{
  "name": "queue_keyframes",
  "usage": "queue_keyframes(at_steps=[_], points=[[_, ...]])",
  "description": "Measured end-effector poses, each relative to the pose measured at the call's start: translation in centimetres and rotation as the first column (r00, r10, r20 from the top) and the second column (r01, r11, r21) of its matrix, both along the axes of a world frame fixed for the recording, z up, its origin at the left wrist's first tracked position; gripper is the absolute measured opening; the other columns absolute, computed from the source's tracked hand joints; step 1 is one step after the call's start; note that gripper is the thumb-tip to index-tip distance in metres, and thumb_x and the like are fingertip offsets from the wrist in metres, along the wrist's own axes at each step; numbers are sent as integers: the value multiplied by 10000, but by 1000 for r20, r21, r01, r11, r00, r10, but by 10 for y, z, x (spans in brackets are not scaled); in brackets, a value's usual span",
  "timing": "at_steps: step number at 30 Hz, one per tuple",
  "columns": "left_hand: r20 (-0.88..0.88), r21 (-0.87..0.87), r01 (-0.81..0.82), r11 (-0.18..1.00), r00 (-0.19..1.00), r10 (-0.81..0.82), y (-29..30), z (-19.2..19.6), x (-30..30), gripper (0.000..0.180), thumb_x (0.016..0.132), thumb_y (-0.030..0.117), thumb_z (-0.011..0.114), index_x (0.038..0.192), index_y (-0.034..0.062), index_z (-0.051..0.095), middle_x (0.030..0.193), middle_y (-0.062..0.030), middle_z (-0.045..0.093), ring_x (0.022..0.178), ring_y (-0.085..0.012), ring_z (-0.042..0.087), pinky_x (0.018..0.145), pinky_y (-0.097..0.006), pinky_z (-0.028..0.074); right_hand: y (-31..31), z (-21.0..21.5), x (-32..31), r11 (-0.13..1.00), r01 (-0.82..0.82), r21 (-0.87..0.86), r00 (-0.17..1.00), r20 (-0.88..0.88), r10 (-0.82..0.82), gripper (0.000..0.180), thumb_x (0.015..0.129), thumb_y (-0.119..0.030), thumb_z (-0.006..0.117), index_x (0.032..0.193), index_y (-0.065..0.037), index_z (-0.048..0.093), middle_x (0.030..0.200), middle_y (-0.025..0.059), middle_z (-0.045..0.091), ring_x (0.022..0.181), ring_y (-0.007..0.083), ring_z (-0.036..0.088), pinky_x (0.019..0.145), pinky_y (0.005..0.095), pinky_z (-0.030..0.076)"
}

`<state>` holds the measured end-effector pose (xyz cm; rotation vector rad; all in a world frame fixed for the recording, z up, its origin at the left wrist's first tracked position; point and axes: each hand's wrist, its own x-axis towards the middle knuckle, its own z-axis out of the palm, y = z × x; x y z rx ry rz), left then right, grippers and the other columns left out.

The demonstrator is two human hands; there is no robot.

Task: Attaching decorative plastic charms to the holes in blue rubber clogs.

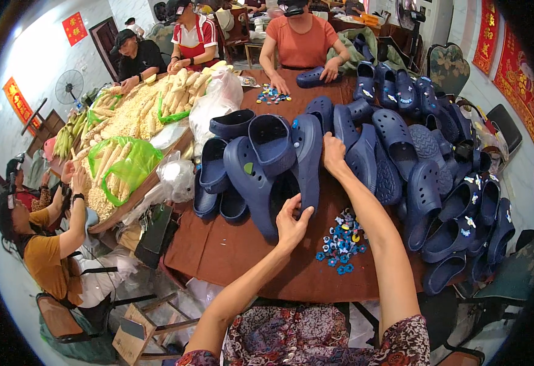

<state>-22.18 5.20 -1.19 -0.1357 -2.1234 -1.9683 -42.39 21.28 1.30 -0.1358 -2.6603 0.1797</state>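
A navy blue foam clog (307, 160) stands on end in front of me, with small light charms on its upper. My left hand (292, 222) grips its lower end between thumb and fingers. My right hand (334, 154) is closed beside the clog's right edge; whatever its fingertips hold is hidden. Left of it, several navy clogs lean in a stack, among them a clog (249, 177) with a green charm. On the brown cloth (230, 250) below my right forearm lies a pile of small blue, white and yellow shoe charms (343, 241).
Many navy clogs (425, 195) crowd the table's right side. Across the table, a person in an orange shirt (303, 39) touches a clog (317, 77) beside another charm pile (273, 94). At left, people work at a table heaped with corn (136, 113). A wooden stool (134, 332) stands lower left.
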Motion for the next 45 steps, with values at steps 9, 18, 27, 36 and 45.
queue_keyframes(at_steps=[9, 18, 27, 36, 45], points=[[25, -118, -8, 993, 1000, 11, -5, -10, -5, 409, 825, 72, 707, 1215, -2, 609, 933, -30, 638, 819, -98, 604, 738, -243, 503, 5, 27, 3, 986, -22, 168, 998, -46, 30, 80, 900, -75, 527, 929, -15, 571, 833, 180, 693, 756, 328, 711, 619, 404, 586], [-3, -4, -28, 1000, 1000, 28, -4, -17, -15, 408, 765, 111, 739, 1156, 42, 644, 908, -56, 633, 815, -154, 603, 715, -281, 490, 35, 59, 15, 989, 12, 149, 1000, -25, -8, 207, 801, -129, 655, 927, 12, 570, 823, 235, 687, 789, 398, 689, 681, 487, 566], [-74, -146, -62, 987, 996, 52, 11, -8, -18, 414, 747, 142, 748, 1138, 53, 647, 870, -90, 614, 781, -220, 612, 684, -335, 493, 87, 82, 94, 1000, 18, -8, 999, -39, -18, 233, 847, -166, 579, 963, 32, 540, 835, 267, 664, 825, 452, 659, 736, 532, 524], [-218, -628, -115, 770, 975, -32, 29, 15, -31, 418, 764, 91, 693, 1163, 32, 587, 1002, -162, 587, 960, -350, 599, 782, -463, 502, 107, 63, 239, 927, -60, -370, 987, -163, -1, 157, 876, -167, 584, 894, -20, 533, 601, 147, 545, 563, 324, 573, 568, 454, 436], [-198, -718, -99, 689, 978, -66, 47, 11, -61, 433, 773, 117, 704, 1168, 9, 562, 983, -206, 591, 936, -382, 608, 788, -469, 497, 68, 17, 393, 746, -55, -664, 997, -82, 1, 101, 884, -103, 610, 902, -26, 548, 571, 64, 518, 475, 141, 492, 473, 319, 402]])
